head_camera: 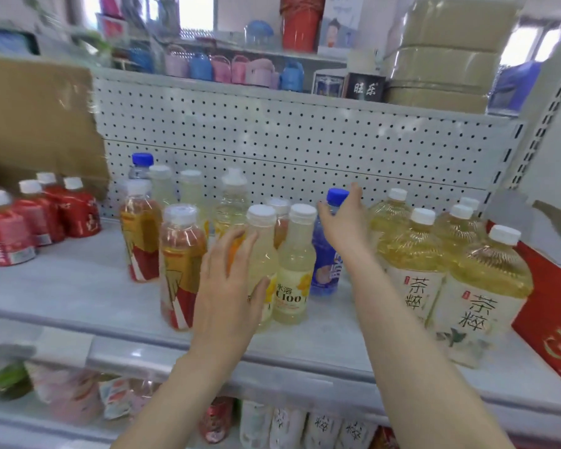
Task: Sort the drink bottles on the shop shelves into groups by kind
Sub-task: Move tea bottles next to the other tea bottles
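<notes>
Your left hand (230, 280) clasped a lemon bottle (264, 251) near the shelf (78, 286) front; your right hand (344, 222), spread loose, hovered at the blue bottle (324, 264) further right. Sorting looked midway; next, likely, grip blue and move it to its kind.

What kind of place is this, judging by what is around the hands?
Most likely a small shop. A metal shelf with a pegboard back panel carries grouped drink bottles, such as the large tea bottles at the right, and the shelf above holds coloured plastic baskets.

Small shop, metal pegboard-backed shelving (305, 137), rows of bottled drinks (412, 270), stacked household goods (240, 68) above
</notes>
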Motion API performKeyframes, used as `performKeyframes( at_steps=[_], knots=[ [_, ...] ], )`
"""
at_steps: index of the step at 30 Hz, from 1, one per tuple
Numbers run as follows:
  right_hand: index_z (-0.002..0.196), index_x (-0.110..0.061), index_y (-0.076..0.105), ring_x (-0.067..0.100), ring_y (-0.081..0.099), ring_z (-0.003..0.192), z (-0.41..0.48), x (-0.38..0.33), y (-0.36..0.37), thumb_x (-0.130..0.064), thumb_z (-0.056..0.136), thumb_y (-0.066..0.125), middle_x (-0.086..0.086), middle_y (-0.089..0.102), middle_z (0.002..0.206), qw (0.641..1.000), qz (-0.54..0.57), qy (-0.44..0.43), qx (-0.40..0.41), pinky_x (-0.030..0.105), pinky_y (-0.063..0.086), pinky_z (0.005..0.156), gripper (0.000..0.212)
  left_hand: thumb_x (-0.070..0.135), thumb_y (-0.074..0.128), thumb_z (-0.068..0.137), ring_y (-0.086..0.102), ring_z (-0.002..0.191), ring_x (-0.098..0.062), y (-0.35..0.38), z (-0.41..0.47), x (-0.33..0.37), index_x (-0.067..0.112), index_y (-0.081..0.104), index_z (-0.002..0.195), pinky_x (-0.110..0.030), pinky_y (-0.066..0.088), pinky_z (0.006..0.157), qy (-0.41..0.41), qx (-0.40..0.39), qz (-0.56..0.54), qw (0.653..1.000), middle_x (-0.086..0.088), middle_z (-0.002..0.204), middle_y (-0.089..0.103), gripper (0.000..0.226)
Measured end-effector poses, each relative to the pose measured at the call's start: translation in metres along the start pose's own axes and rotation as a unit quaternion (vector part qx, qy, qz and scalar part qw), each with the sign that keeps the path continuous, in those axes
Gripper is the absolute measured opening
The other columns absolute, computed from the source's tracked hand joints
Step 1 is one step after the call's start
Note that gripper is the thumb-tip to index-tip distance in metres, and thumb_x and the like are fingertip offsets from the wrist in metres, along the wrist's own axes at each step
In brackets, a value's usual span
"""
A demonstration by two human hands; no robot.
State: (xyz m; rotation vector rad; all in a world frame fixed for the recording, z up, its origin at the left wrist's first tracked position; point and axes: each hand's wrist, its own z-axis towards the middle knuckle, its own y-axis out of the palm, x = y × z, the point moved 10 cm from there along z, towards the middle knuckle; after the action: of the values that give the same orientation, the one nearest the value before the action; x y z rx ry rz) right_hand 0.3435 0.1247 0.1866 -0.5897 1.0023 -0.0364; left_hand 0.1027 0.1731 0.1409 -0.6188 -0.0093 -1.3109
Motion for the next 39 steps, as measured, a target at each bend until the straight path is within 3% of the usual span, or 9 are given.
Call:
performKeyframes(
  at_steps=[6,12,16,20,24,27,31,34,39],
  knots=[
    [0.115,-0.014,0.052,0.024,0.061,0.103,0.007,0.023,0.003,-0.037,0.098,0.06,0.005,0.061,0.115,0.997,0.061,0.015,0.033,0.034,0.043,0.08,0.03,0.021,0.076,0.081,0.042,0.134,-0.023,0.011,-0.002,-0.012,0.019,0.033,0.149,-0.032,0.036,0.109,-0.014,-0.039,-0.041,0.998,-0.008,0.146,0.042,0.081],
    [0.113,-0.02,0.053,0.019,0.055,0.097,-0.024,-0.031,-0.042,-0.04,0.098,0.059,0.003,0.059,0.111,0.991,0.036,-0.114,0.062,0.03,0.036,0.076,0.026,0.018,0.078,0.081,0.043,0.132,-0.02,0.016,-0.009,-0.02,0.024,0.03,0.15,-0.033,0.04,0.109,-0.031,-0.065,-0.054,0.996,-0.002,0.144,0.042,0.084],
    [0.107,-0.027,0.053,0.004,0.06,0.09,-0.064,-0.06,-0.075,-0.045,0.097,0.059,-0.012,0.063,0.101,0.981,0.11,-0.147,0.056,0.03,0.044,0.076,0.021,0.031,0.072,0.086,0.042,0.131,-0.01,0.0,-0.018,-0.011,0.024,0.048,0.141,-0.025,0.037,0.109,-0.057,-0.041,-0.089,0.994,0.003,0.142,0.045,0.06],
    [0.097,-0.031,0.062,0.024,0.07,0.097,-0.108,-0.072,-0.057,-0.054,0.088,0.061,-0.001,0.072,0.101,0.969,0.213,-0.121,-0.027,0.053,0.054,0.093,0.025,0.055,0.069,0.078,0.051,0.125,-0.001,0.004,-0.032,0.029,0.039,0.047,0.139,-0.031,0.046,0.104,-0.121,-0.174,-0.31,0.927,0.022,0.135,0.051,0.066],
    [0.099,-0.026,0.066,0.031,0.07,0.098,-0.146,-0.08,-0.017,-0.052,0.086,0.062,0.004,0.074,0.1,0.954,0.268,-0.098,-0.087,0.058,0.052,0.096,0.029,0.025,0.085,0.073,0.066,0.103,0.0,0.001,-0.048,0.028,0.047,0.043,0.132,-0.031,0.056,0.09,-0.194,-0.206,-0.411,0.867,0.024,0.116,0.065,0.076],
    [0.104,-0.023,0.066,0.016,0.069,0.094,-0.154,-0.081,-0.001,-0.053,0.093,0.053,0.0,0.073,0.097,0.961,0.245,-0.099,-0.083,0.051,0.054,0.092,0.035,0.014,0.083,0.077,0.068,0.097,0.0,-0.015,-0.059,0.0,0.041,0.048,0.128,-0.019,0.054,0.082,-0.207,-0.199,-0.403,0.869,0.022,0.109,0.069,0.067],
    [0.128,-0.022,0.06,0.008,0.062,0.106,-0.105,-0.062,-0.027,-0.042,0.101,0.054,-0.011,0.067,0.11,0.989,0.108,-0.08,0.057,0.044,0.051,0.101,0.034,0.029,0.087,0.07,0.068,0.095,0.002,-0.04,-0.066,-0.039,0.041,0.049,0.126,-0.011,0.05,0.075,-0.242,-0.19,-0.408,0.859,0.026,0.106,0.07,0.068],
    [0.143,-0.026,0.05,0.019,0.057,0.119,-0.058,-0.063,-0.008,-0.05,0.096,0.059,0.0,0.06,0.133,0.996,-0.061,-0.019,-0.057,0.045,0.049,0.103,0.053,0.046,0.085,0.059,0.068,0.098,0.0,-0.056,-0.063,-0.064,0.039,0.049,0.132,-0.012,0.052,0.077,-0.257,-0.172,-0.41,0.858,0.023,0.109,0.07,0.081],
    [0.143,-0.027,0.055,0.024,0.05,0.128,-0.033,-0.093,0.04,-0.034,0.098,0.061,0.0,0.052,0.146,0.948,-0.201,0.005,-0.248,0.036,0.043,0.094,0.046,0.045,0.091,0.058,0.069,0.098,-0.002,-0.057,-0.065,-0.085,0.043,0.052,0.125,-0.019,0.055,0.072,-0.298,-0.166,-0.428,0.837,0.021,0.108,0.071,0.077]
  ],
)
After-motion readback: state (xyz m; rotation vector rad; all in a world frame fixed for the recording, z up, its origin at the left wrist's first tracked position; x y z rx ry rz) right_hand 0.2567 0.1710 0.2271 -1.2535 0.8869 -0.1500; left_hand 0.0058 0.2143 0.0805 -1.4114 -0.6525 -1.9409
